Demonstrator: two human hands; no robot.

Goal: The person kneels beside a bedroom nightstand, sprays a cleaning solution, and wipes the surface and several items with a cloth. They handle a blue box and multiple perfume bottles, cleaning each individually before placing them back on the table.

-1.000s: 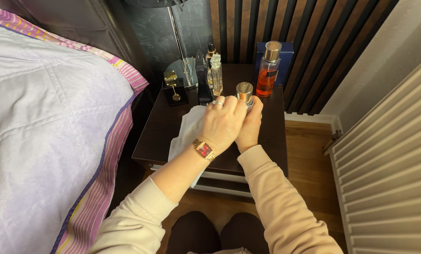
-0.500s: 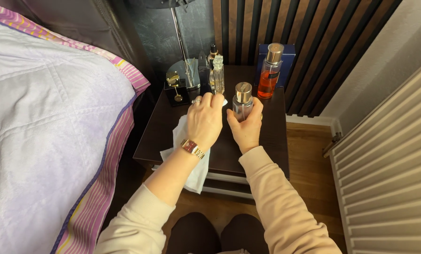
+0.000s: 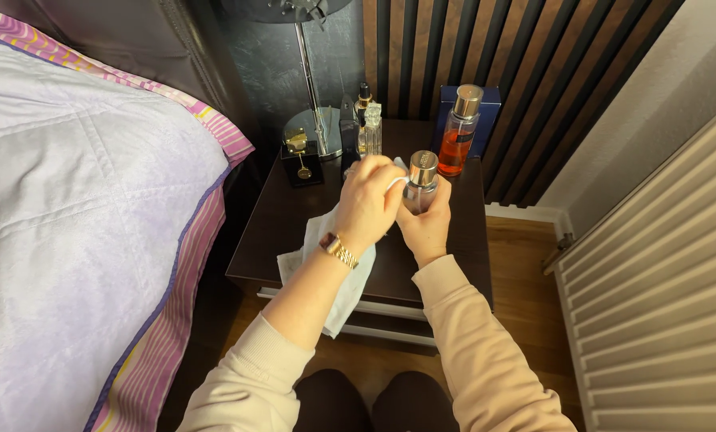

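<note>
Right hand (image 3: 426,228) grips clear perfume bottle (image 3: 420,190) above nightstand (image 3: 294,220) centre. Left hand (image 3: 367,204) pinches white cloth (image 3: 338,272) against it — cloth overhangs front edge, 6 o'clock. Bare top at 9 o'clock.

head view: worn on the person's head | faces steeply down and forward | near, at arm's length | nightstand (image 3: 294,228) centre frame, bed (image 3: 78,224) at 9 o'clock, radiator (image 3: 662,280) at 3 o'clock, knees at 6 o'clock | only one view
</note>
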